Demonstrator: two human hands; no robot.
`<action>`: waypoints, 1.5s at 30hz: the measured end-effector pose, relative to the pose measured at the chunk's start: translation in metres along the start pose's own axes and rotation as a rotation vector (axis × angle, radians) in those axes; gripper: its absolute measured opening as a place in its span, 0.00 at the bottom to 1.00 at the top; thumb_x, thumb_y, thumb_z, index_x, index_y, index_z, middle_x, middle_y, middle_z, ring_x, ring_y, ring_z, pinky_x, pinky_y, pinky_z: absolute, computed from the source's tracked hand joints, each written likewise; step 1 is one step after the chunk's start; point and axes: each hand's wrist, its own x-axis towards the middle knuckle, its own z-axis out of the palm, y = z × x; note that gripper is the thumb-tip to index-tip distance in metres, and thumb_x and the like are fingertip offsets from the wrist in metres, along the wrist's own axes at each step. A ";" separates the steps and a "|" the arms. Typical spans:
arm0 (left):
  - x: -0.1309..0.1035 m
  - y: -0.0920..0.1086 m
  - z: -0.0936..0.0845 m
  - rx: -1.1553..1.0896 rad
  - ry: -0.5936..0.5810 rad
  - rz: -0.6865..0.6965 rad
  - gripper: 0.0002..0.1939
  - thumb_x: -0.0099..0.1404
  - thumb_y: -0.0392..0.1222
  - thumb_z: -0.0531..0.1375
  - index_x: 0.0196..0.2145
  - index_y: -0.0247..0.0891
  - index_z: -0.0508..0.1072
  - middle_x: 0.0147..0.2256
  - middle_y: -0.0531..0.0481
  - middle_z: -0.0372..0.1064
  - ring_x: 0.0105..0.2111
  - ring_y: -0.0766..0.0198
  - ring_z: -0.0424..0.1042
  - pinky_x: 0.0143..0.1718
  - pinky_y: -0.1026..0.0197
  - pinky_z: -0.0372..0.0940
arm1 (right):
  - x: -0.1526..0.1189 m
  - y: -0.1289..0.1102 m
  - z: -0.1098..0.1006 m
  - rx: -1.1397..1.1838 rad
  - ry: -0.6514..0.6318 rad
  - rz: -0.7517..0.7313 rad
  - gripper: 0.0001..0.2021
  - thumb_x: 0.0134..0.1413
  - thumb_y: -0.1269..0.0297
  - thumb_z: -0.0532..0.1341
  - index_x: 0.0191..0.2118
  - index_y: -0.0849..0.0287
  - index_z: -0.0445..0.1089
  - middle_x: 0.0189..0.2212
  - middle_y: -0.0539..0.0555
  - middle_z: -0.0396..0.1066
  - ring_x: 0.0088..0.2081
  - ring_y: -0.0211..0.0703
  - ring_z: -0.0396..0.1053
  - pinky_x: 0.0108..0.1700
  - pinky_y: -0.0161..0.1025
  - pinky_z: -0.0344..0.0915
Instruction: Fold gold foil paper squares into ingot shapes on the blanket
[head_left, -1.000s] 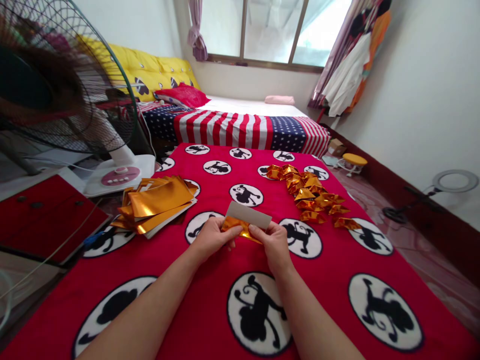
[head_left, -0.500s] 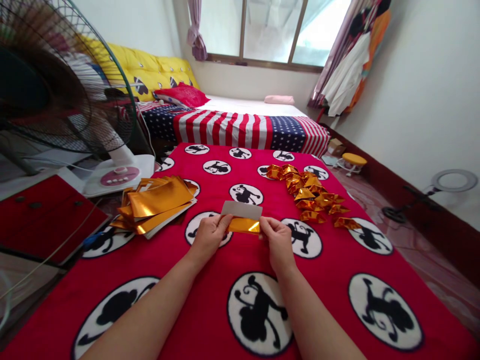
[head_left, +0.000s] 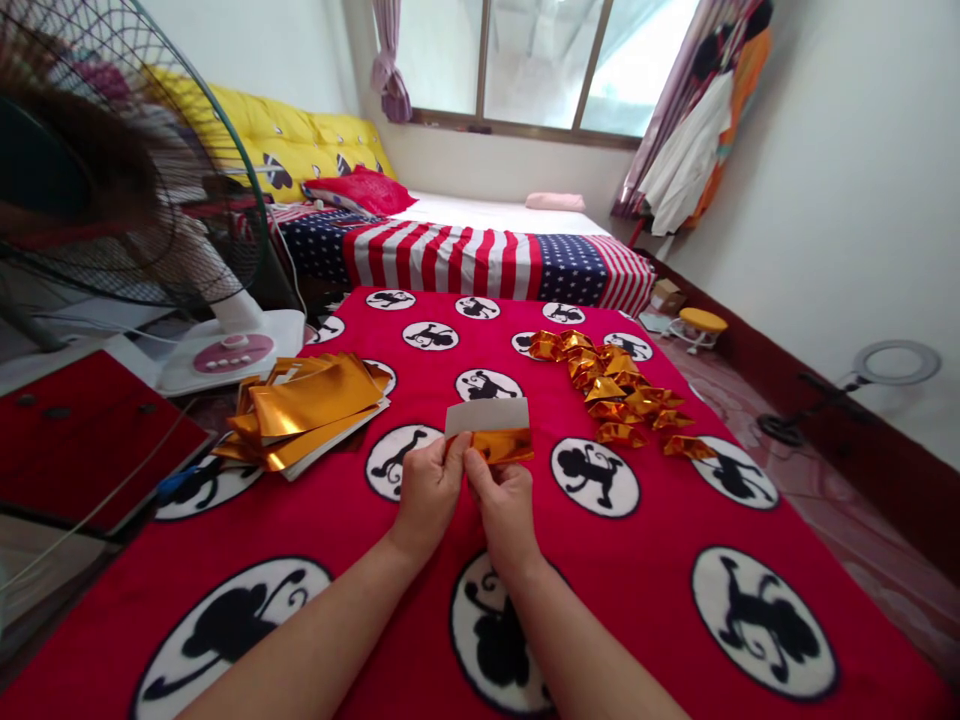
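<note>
A partly folded sheet of gold foil paper (head_left: 508, 445) is held above the red cloth, its pale grey back showing along the far side. My left hand (head_left: 431, 485) pinches its left end between thumb and fingers. Close beside it, my right hand (head_left: 504, 500) grips the near edge, thumb on the foil near my left thumb. To the left lies a loose stack of flat gold sheets (head_left: 319, 400). Several folded gold paper pieces (head_left: 607, 388) sit in a group at the right.
The red cloth (head_left: 315, 520) with monkey prints covers the surface under my hands. A fan (head_left: 232, 345) stands at the left. Behind is a bed (head_left: 465, 255); a yellow stool (head_left: 701, 320) and a ring-shaped stand (head_left: 896, 362) are at the right.
My right hand has moved left along the foil paper, from its right end to beside my left hand. The paper's right end now sticks out free. The view has shifted slightly.
</note>
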 end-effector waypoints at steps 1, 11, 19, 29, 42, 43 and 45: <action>0.000 0.001 0.000 0.006 -0.005 0.014 0.24 0.67 0.50 0.53 0.16 0.37 0.61 0.15 0.56 0.56 0.17 0.71 0.54 0.22 0.64 0.49 | 0.001 0.002 -0.002 0.001 0.014 0.001 0.19 0.52 0.51 0.63 0.21 0.60 0.63 0.16 0.45 0.56 0.19 0.31 0.51 0.21 0.33 0.49; 0.002 -0.008 0.000 0.038 -0.067 0.003 0.25 0.68 0.53 0.51 0.17 0.37 0.62 0.14 0.55 0.56 0.17 0.70 0.55 0.21 0.64 0.48 | 0.007 0.004 -0.017 -0.001 0.150 -0.071 0.22 0.54 0.51 0.62 0.18 0.59 0.59 0.14 0.44 0.55 0.18 0.30 0.50 0.21 0.33 0.46; 0.012 -0.017 -0.011 -0.014 0.041 -0.095 0.25 0.67 0.54 0.51 0.16 0.39 0.60 0.14 0.56 0.54 0.16 0.70 0.55 0.19 0.65 0.49 | 0.028 -0.007 -0.045 0.147 0.452 -0.091 0.22 0.51 0.47 0.62 0.19 0.58 0.58 0.14 0.43 0.55 0.17 0.30 0.49 0.18 0.31 0.43; 0.007 -0.016 -0.006 0.034 -0.142 -0.006 0.25 0.67 0.54 0.52 0.16 0.37 0.61 0.14 0.56 0.55 0.17 0.70 0.54 0.20 0.65 0.48 | 0.023 -0.003 -0.039 0.013 0.112 -0.069 0.13 0.49 0.55 0.67 0.28 0.60 0.69 0.20 0.44 0.61 0.20 0.30 0.51 0.22 0.31 0.48; 0.014 -0.023 -0.007 -0.342 -0.135 -0.234 0.21 0.65 0.52 0.56 0.19 0.37 0.63 0.14 0.57 0.58 0.14 0.72 0.57 0.17 0.68 0.49 | 0.022 -0.005 -0.044 0.084 0.129 -0.005 0.13 0.44 0.59 0.68 0.22 0.60 0.67 0.17 0.44 0.60 0.19 0.29 0.51 0.21 0.31 0.46; 0.014 -0.023 -0.007 -0.367 -0.139 -0.239 0.21 0.65 0.52 0.55 0.20 0.37 0.63 0.14 0.57 0.58 0.14 0.72 0.57 0.16 0.68 0.49 | 0.022 -0.006 -0.044 0.096 0.127 0.022 0.12 0.44 0.58 0.68 0.22 0.60 0.68 0.17 0.44 0.61 0.19 0.30 0.52 0.21 0.31 0.46; 0.015 -0.024 -0.008 -0.397 -0.145 -0.246 0.20 0.65 0.52 0.55 0.21 0.37 0.64 0.14 0.57 0.58 0.14 0.71 0.58 0.16 0.68 0.50 | 0.022 -0.007 -0.045 0.092 0.122 0.058 0.12 0.44 0.57 0.68 0.22 0.60 0.68 0.17 0.44 0.61 0.18 0.30 0.53 0.20 0.31 0.47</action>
